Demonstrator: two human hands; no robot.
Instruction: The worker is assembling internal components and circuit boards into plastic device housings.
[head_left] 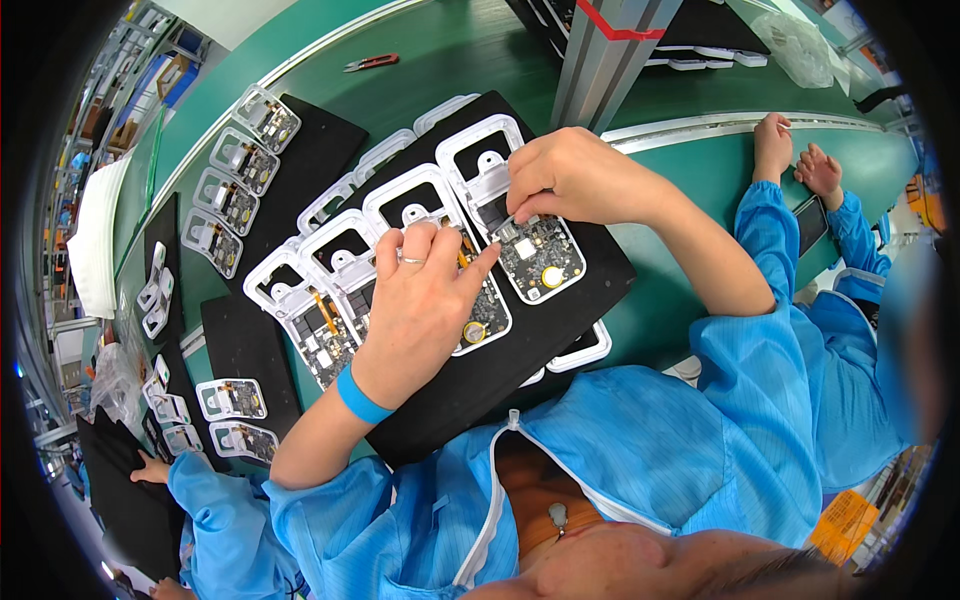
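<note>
A white plastic housing with a black circuit board lies in front of me, at the right end of a row on a black foam board. Over its upper part is my right hand, thumb and index finger pinched at the board's top edge. Whatever is between those fingertips is too small to make out. My left hand rests across the neighbouring housings, its thumb stretched toward the right housing's edge and its fingers apart. Another housing with an orange flex cable shows left of it.
More housings with boards lie on black foam at the left. Red-handled thread snips rest on the green table. A metal post rises beyond my right hand. Co-workers' hands are at the right and lower left.
</note>
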